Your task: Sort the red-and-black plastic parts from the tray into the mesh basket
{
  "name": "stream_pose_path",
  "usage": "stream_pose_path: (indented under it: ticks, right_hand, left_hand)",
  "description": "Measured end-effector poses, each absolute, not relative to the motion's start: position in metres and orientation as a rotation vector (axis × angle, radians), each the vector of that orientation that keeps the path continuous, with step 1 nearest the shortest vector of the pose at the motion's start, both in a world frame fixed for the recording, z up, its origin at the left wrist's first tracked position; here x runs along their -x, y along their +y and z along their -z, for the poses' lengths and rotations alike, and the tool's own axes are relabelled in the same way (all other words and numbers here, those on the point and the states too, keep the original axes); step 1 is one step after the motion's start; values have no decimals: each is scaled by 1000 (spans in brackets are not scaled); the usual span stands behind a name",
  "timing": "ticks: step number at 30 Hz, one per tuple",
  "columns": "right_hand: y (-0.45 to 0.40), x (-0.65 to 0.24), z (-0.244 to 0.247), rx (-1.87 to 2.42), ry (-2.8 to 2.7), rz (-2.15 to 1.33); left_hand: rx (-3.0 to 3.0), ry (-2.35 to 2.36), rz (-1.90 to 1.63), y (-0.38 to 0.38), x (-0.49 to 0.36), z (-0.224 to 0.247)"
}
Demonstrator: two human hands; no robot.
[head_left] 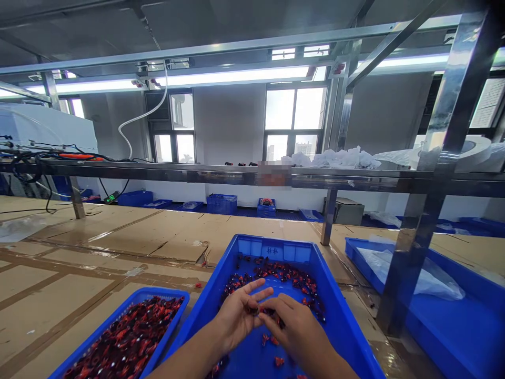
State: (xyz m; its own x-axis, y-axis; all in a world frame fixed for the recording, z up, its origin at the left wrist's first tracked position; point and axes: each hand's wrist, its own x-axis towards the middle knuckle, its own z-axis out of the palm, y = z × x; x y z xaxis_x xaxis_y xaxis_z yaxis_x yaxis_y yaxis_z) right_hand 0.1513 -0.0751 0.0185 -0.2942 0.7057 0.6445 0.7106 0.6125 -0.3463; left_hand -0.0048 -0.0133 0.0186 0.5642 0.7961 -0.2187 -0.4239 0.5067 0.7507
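A large blue tray (342, 316) holds many small dark red and black pieces, mostly along its far and left sides. Over its middle, my left hand (238, 314) is turned palm up, with a small dark piece (252, 309) held between thumb and fingers. Touching it from the right, my right hand (294, 321) has its fingers curled in a pinch around small dark red pieces (271, 312). A few loose red pieces (279, 361) lie on the tray floor below my hands.
At the lower left stands a blue basket (183, 305) full of similar red pieces. A metal post (418, 252) rises at the right, before another blue tray (465, 326) with plastic bags. A metal shelf rail (221, 175) crosses above the cardboard-covered table (158, 231).
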Motion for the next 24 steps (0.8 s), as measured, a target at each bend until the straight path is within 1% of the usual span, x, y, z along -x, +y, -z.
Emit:
stream_pose_path:
  ticks: [5,10,14,21,24]
  right_hand:
    - [-77,-159,-24,1098,-2001,49]
    - [-77,-161,-27,1062,-1990,98]
    - [-80,-160,-28,1016,-1962,138]
    - [-79,-162,-29,1026,-1949,160]
    - [-77,-165,-32,1039,-1914,123]
  left_hand:
    - [-798,826,-788,-13,3,-11]
    - [-838,878,-759,-9,3,-1]
    - [-896,843,-793,-6,3,2]
    - [-1019,716,-702,-14,3,-1]
    - [-920,668,-682,-14,5,-5]
